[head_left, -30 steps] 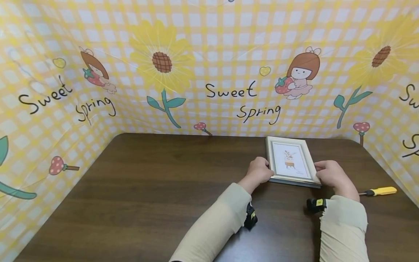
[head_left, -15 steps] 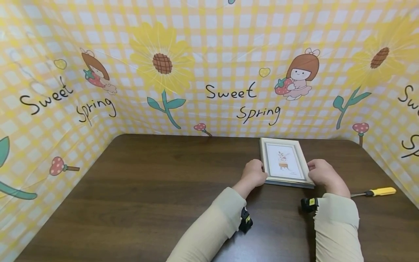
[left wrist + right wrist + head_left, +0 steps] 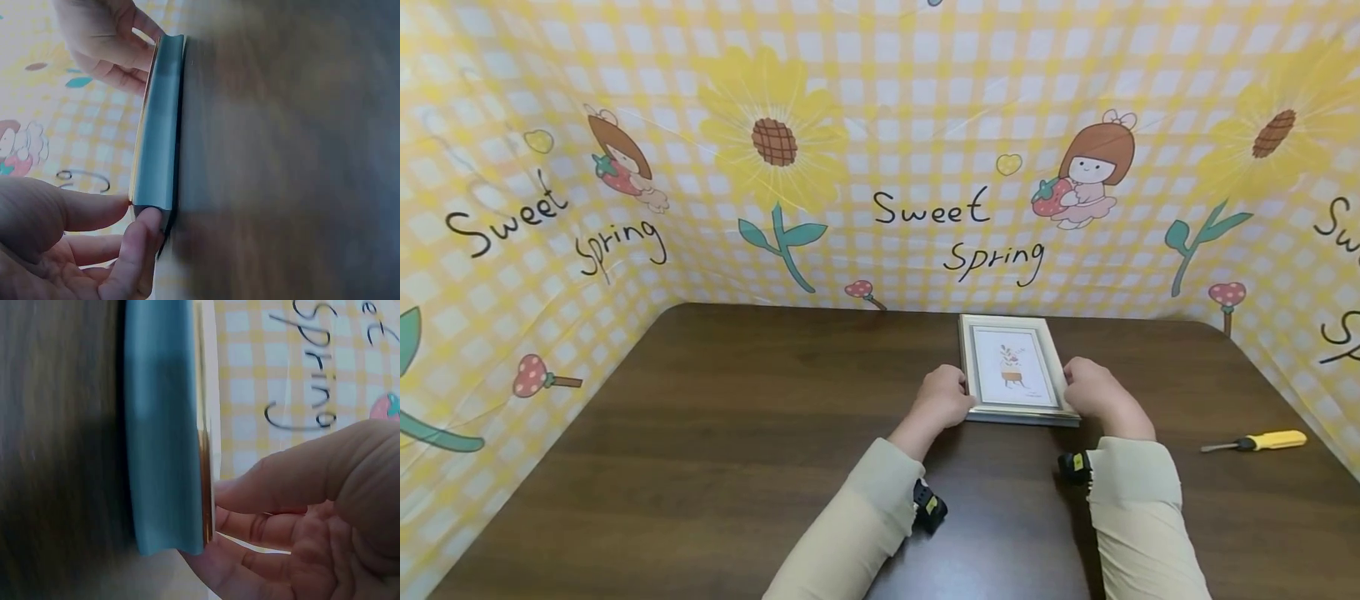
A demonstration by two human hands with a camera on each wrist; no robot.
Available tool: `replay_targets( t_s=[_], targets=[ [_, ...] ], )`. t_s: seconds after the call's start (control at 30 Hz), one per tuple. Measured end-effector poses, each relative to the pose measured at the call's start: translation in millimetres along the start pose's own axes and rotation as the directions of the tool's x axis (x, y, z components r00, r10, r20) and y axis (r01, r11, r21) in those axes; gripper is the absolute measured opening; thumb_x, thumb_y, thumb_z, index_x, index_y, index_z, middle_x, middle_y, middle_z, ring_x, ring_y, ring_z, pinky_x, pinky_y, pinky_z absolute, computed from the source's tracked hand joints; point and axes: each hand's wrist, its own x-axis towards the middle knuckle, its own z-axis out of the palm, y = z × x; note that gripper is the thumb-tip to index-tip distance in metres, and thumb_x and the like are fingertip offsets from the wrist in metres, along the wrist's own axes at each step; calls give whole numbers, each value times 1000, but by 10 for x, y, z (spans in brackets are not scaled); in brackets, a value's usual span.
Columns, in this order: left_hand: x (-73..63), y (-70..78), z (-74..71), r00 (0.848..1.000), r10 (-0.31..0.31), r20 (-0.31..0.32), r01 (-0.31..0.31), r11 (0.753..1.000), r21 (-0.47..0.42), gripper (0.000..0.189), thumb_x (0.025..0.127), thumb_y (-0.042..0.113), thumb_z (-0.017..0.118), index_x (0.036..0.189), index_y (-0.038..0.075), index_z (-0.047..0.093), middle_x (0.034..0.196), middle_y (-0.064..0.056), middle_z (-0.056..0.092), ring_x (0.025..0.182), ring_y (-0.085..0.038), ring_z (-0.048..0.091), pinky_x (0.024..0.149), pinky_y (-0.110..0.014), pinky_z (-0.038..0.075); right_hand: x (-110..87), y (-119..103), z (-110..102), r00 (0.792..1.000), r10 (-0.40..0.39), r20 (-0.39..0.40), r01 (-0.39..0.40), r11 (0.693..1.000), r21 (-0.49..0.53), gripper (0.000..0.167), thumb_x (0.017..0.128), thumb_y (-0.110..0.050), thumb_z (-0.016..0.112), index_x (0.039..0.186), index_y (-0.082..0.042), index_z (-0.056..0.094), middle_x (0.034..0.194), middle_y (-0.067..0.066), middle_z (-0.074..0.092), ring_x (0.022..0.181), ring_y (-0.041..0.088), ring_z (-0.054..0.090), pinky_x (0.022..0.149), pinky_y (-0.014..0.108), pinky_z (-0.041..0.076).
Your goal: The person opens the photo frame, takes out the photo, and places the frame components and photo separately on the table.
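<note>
A picture frame [image 3: 1013, 367] with a pale gold border lies face up close over the dark table, showing a print of a plant in an orange pot. My left hand [image 3: 942, 397] grips its left side near the front corner; my right hand [image 3: 1103, 395] grips the right side. In the left wrist view, the left hand's thumb [image 3: 94, 210] is at the top edge and a fingertip lies against the blue-grey side wall [image 3: 157, 125]. The right wrist view has the right thumb [image 3: 275, 478] on the gilt edge, with fingers curling under the corner.
A screwdriver [image 3: 1262, 440] with a yellow handle lies on the brown wooden table [image 3: 737, 467] right of the right hand. Yellow checked cloth [image 3: 910, 108] with printed flowers encloses the table at the back and both sides. Each wrist wears a small black camera.
Both hands have shifted the picture frame leftward along the back of the table. The screwdriver's shaft, partly hidden behind the right wrist before, now shows fully.
</note>
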Motion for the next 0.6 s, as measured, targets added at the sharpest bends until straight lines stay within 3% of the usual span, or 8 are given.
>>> replay_targets(
  t_s=[0.23,0.43,0.6],
  targets=[
    [-33,-99,-108,1000,-10,15,11,999,-48,15,90,12,70,79,3,67,71,-2,59,66,-15,51,58,-23,39,0,-151,66,1000,7,31,-7,1000,-4,6,85,6,44,85,5,50,77,13,47,71,27,47,63,34,40],
    [-48,-171,-206,1000,4,22,-3,998,-68,18,89,8,70,74,1,63,63,0,50,61,-15,46,55,-24,36,-7,-208,96,999,-32,42,31,999,23,17,82,7,43,69,-5,41,66,3,35,61,19,35,56,30,32],
    [-58,-234,-330,998,-62,33,64,994,-93,10,87,7,73,82,0,68,64,-3,53,61,-16,49,57,-25,38,21,-286,120,993,-98,59,96,995,38,20,82,7,47,69,-6,40,64,2,38,60,17,38,56,28,33]
  ],
)
